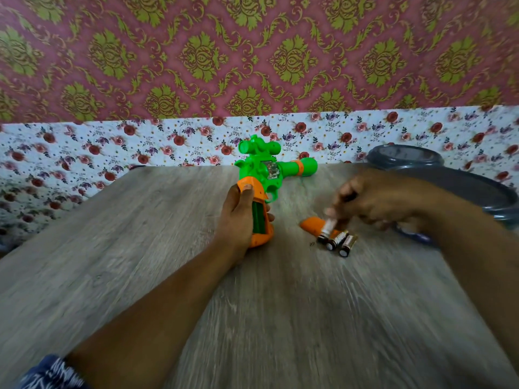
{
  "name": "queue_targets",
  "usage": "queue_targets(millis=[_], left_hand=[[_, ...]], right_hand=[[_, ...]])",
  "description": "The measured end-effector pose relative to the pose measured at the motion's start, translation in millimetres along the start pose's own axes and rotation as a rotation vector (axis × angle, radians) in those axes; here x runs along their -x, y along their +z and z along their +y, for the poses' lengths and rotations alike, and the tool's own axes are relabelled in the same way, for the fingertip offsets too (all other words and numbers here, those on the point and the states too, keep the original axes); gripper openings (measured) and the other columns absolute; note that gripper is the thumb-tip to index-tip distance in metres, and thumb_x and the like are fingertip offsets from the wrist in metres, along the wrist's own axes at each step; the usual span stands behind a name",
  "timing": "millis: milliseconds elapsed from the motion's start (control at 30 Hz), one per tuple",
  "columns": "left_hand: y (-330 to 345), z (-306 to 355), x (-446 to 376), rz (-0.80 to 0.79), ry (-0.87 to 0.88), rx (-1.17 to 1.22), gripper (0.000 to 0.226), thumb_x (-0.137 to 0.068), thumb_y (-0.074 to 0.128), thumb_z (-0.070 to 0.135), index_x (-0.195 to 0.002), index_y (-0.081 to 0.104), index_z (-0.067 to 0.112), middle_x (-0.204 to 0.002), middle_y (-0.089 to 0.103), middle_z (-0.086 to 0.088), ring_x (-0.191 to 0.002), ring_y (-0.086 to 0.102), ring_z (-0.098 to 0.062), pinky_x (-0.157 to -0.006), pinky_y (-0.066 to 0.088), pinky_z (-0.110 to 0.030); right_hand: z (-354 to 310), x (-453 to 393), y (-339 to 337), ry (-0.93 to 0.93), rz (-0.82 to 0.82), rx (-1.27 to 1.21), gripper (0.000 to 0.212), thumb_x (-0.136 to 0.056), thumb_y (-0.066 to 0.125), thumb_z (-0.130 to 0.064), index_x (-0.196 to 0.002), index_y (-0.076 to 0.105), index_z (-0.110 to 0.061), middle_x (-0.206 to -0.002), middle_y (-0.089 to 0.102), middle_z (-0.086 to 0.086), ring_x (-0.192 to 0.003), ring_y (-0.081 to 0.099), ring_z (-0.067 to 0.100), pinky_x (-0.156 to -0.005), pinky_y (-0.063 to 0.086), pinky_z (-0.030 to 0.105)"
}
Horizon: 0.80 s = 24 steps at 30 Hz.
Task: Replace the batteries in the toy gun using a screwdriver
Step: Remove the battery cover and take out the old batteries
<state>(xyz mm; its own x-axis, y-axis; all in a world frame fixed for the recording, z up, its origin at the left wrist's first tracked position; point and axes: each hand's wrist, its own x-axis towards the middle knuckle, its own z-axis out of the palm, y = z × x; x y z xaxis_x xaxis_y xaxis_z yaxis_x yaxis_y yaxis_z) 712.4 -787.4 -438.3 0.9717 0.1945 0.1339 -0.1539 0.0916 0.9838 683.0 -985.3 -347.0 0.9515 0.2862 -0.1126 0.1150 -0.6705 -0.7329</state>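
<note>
Scene: a person at a wood-grain counter, mid battery swap on a green-and-orange toy gun; floral wall covering behind.
Left hand: wrapped round the orange grip, thumb up on its side, holding the gun with barrel pointing away and to the right; grip's battery bay faces up, open, looks empty.
Right hand: blurred; fingers curled down, appears to pinch one battery by its top end, other end at or near the counter; whether lifting or setting down, can't tell.
Batteries: two more batteries lying side by side on the counter, just beside the pinched one.
Cover: orange battery cover off, lying on the counter behind the batteries.
Screwdriver: blue shape under the right wrist, poss. its handle; too hidden to say.
Other: dark round tub at far right.
Progress: approx. halfway by my read; cover off, bay open; still to do: load cells, refit cover, drive screw.
</note>
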Motion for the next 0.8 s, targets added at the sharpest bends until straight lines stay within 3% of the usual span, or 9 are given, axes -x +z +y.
queue_targets(millis=[133,267,633,733,800], left_hand=[[0.9,2.2,0.4,0.033,-0.003,0.039,0.037,-0.101,0.039,0.027,-0.131,0.044,0.007,-0.077,0.06,-0.009,-0.06,0.061,-0.019,-0.052,0.051,-0.026],[1.2,2.9,0.6,0.045,-0.025,0.063,0.038,-0.101,0.041,0.025,-0.129,0.045,0.002,-0.077,0.06,-0.011,-0.063,0.06,-0.022,-0.051,0.053,-0.028],[-1.9,-3.3,-4.2,0.073,-0.044,0.024,0.039,-0.1,0.043,0.027,-0.129,0.046,0.001,-0.08,0.063,-0.012,-0.067,0.063,-0.024,-0.064,0.053,-0.035],[-4.0,-5.0,-7.0,0.099,-0.042,-0.024,0.038,-0.1,0.044,0.029,-0.126,0.049,0.003,-0.086,0.066,-0.014,-0.074,0.064,-0.027,-0.077,0.055,-0.043],[-4.1,-2.7,-6.2,0.123,-0.05,-0.072,0.04,-0.095,0.051,0.033,-0.125,0.05,0.007,-0.098,0.066,-0.018,-0.087,0.065,-0.032,-0.087,0.054,-0.049]], right_hand=[[20.9,7.0,-22.5,0.218,-0.076,0.12,0.019,-0.08,0.069,-0.015,-0.085,0.066,0.003,-0.058,0.068,0.007,-0.028,0.03,0.005,-0.032,0.022,0.012],[37.7,-1.3,-21.1,0.321,-0.114,0.076,0.014,-0.083,0.066,-0.011,-0.08,0.063,0.002,-0.063,0.068,0.013,-0.029,0.027,0.005,-0.032,0.02,0.009],[45.0,-13.1,-3.2,0.365,-0.034,0.115,0.025,-0.087,0.064,-0.027,-0.074,0.062,-0.006,-0.048,0.062,0.003,-0.034,0.034,0.008,-0.035,0.023,0.014],[41.3,-14.6,-5.6,0.239,0.166,0.191,0.028,-0.086,0.064,-0.027,-0.072,0.061,-0.004,-0.061,0.062,0.009,-0.052,0.052,0.018,-0.049,0.037,0.022],[34.5,-15.7,-8.4,0.133,0.261,0.219,0.016,-0.084,0.061,-0.015,-0.083,0.061,0.001,-0.081,0.065,0.016,-0.077,0.063,0.028,-0.062,0.043,0.029]])
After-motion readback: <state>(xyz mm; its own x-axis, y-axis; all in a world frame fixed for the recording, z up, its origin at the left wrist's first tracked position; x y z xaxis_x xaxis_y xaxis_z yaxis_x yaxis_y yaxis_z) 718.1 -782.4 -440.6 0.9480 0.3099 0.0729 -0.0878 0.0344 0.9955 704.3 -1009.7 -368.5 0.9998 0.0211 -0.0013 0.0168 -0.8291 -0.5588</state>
